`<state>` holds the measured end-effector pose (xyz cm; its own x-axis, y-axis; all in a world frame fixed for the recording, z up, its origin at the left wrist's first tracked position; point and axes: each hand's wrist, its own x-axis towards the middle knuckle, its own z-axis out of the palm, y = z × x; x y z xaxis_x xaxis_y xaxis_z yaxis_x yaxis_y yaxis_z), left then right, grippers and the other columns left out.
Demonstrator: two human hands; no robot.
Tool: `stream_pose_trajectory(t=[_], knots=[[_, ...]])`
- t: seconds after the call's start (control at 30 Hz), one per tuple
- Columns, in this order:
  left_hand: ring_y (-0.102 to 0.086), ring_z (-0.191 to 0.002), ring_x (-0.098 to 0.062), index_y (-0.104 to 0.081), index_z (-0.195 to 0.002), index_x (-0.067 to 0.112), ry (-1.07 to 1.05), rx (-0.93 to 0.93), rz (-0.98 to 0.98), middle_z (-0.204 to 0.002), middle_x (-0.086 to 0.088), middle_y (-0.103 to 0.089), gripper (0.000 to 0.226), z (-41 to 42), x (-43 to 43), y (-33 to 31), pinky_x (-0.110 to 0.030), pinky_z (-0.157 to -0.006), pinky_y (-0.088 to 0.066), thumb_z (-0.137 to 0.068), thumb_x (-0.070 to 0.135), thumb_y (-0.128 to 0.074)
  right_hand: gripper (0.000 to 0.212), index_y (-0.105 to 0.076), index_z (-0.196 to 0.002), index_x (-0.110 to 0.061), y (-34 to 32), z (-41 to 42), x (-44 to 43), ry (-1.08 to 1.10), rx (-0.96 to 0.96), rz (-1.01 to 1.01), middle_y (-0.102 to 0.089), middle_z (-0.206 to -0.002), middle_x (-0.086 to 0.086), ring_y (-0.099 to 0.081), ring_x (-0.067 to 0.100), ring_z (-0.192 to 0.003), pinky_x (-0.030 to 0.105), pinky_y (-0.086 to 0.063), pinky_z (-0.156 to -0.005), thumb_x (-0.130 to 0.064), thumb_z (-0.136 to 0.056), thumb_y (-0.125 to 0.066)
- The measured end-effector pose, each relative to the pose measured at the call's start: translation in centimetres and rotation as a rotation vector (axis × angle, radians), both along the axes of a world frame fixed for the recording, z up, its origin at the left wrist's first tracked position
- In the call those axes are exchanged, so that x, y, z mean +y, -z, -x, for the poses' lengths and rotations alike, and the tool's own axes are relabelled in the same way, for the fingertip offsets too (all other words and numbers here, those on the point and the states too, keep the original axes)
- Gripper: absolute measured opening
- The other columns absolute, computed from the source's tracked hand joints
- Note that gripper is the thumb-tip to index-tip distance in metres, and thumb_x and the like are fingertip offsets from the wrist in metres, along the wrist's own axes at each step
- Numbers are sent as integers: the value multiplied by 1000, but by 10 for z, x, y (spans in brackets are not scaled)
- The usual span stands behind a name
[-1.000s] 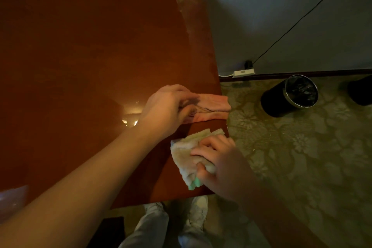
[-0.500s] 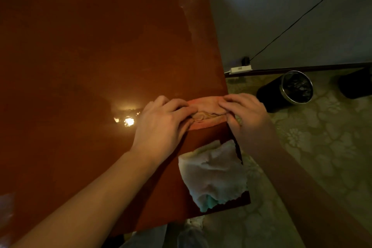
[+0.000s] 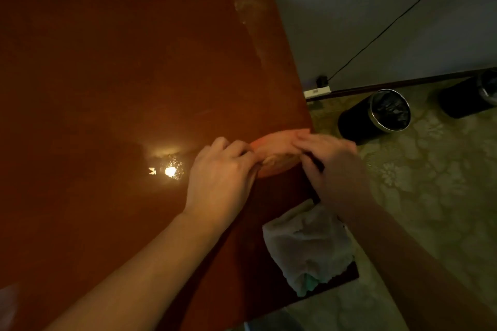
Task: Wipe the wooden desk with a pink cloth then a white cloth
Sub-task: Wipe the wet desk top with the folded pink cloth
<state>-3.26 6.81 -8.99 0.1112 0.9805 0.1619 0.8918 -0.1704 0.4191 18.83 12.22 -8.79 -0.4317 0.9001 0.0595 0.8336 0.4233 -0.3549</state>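
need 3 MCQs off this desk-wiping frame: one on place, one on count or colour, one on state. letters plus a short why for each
1. Where does the white cloth lie?
A. On the near right corner of the wooden desk
B. On the carpet
C. In a bin

2. How many dark cylindrical bins show on the floor?
A. None
B. Two
C. Four

3. What are the hands doing?
A. Both on the white cloth
B. Both on the pink cloth
C. Both lifted clear of the desk

Key:
1 A: the white cloth sits crumpled by the desk's near right corner, untouched.
2 B: one bin stands near the desk edge, a second bin is cut by the right frame edge.
3 B: the left hand and right hand both press on the pink cloth at the desk's right edge.
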Motion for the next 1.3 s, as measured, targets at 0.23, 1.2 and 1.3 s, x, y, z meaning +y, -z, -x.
stream_pose_trajectory(t=[0.23,1.2,1.3], knots=[[-55,-81,-26,-75,-101,27,-39,22,-40,-94,3,-68,17,8,42,2,-39,-64,-47,-90,32,-64,31,-71,-118,-17,4,14,27,21,3,-86,-70,-122,-1,-61,19,-114,42,-38,-94,-17,-89,-63],[-54,-81,-21,-74,-96,24,-174,-68,55,-91,3,-64,11,-16,53,-7,-38,-62,-49,-88,29,-69,29,-67,-124,-19,14,-8,72,-111,55,0,-63,-132,-4,-55,9,-121,29,-31,-99,-23,-98,-56],[-54,-80,-19,-75,-95,24,-128,-38,52,-91,5,-64,11,-15,32,-7,-33,-60,-48,-88,31,-70,33,-68,-123,-17,17,-13,53,-141,84,-23,-64,-130,-3,-56,10,-121,30,-33,-97,-28,-98,-51]])
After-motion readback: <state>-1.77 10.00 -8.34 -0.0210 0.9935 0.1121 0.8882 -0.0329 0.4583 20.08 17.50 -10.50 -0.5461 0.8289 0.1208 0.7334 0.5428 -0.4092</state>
